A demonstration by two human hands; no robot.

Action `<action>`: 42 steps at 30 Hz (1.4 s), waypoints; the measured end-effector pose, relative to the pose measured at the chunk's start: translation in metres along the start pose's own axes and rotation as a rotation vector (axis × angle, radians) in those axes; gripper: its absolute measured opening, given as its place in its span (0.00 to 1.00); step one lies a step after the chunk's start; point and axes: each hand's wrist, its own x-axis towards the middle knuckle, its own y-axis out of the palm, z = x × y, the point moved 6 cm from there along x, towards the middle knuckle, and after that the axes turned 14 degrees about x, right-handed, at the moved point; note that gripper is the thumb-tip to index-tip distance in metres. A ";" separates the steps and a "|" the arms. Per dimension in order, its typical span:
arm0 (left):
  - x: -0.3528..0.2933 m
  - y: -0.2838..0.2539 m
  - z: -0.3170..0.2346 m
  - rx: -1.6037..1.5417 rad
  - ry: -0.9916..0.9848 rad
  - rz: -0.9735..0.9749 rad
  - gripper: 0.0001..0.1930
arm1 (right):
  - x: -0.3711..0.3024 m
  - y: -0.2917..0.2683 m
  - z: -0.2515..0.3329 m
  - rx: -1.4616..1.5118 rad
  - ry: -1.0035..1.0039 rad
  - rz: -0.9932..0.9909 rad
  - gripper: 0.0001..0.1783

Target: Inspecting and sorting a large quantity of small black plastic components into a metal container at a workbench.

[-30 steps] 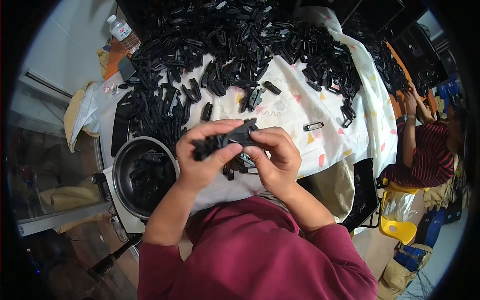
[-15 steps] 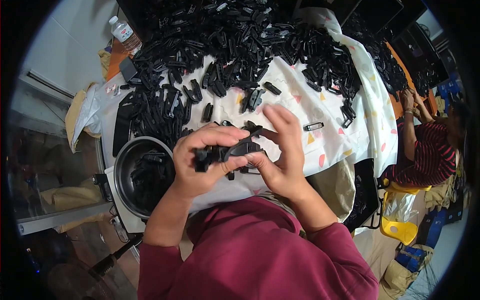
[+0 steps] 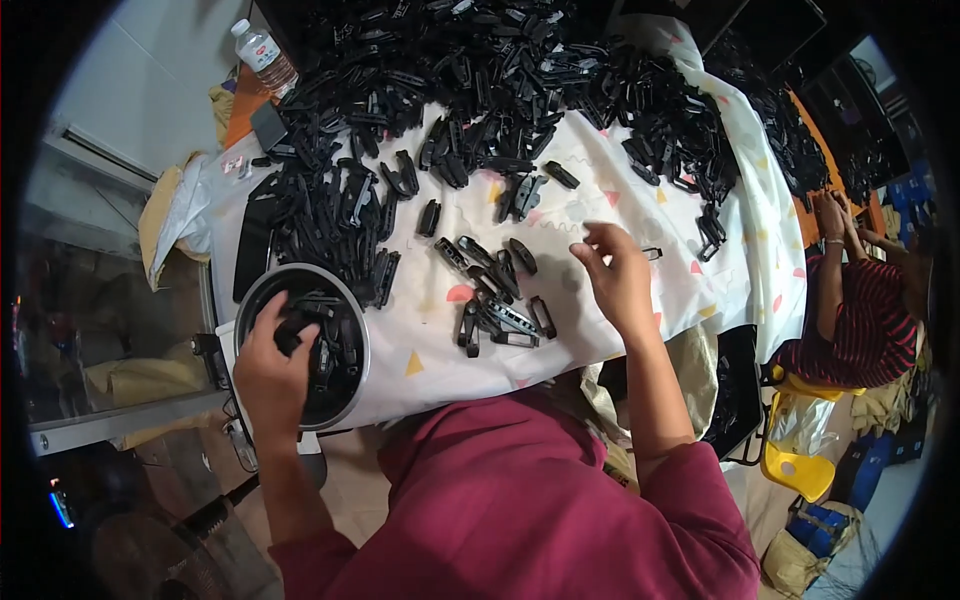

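My left hand (image 3: pixel 270 365) reaches into a round metal bowl (image 3: pixel 361 375) at the left, thumb and fingers curved around a black plastic part (image 3: pixel 292 328). Other black parts (image 3: pixel 340 335) lie in the bowl. My right hand (image 3: pixel 620 278) hovers over the patterned cloth with its fingers half bent and apart, and nothing shows between them. Between the hands, a small loose group of black clip-like parts (image 3: pixel 495 285) rests on the cloth. One of them, a greyish piece (image 3: pixel 513 319), has a row of holes.
A large heap of similar black parts (image 3: pixel 430 80) covers the far side of the white cloth (image 3: pixel 420 310). A water bottle (image 3: pixel 265 58) stands at the far left. At the right sits another person in a striped top (image 3: pixel 855 320), near a yellow stool (image 3: pixel 795 470).
Both hands were together around a black part over the cloth. My left hand has moved left and down into the bowl; my right has drawn away to the right, uncovering the small group.
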 end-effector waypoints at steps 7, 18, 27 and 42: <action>0.008 0.021 -0.030 0.371 0.310 -0.176 0.28 | 0.002 0.068 -0.013 -0.331 -0.056 0.284 0.14; 0.099 0.211 -0.162 -0.296 0.419 0.323 0.17 | -0.023 0.024 -0.043 0.632 0.428 0.033 0.11; 0.042 0.144 -0.160 -1.427 0.079 0.642 0.06 | -0.020 0.050 0.027 1.241 0.278 0.151 0.16; 0.034 0.102 -0.152 -1.300 -0.008 1.129 0.14 | -0.031 0.010 0.071 0.438 -0.549 0.256 0.12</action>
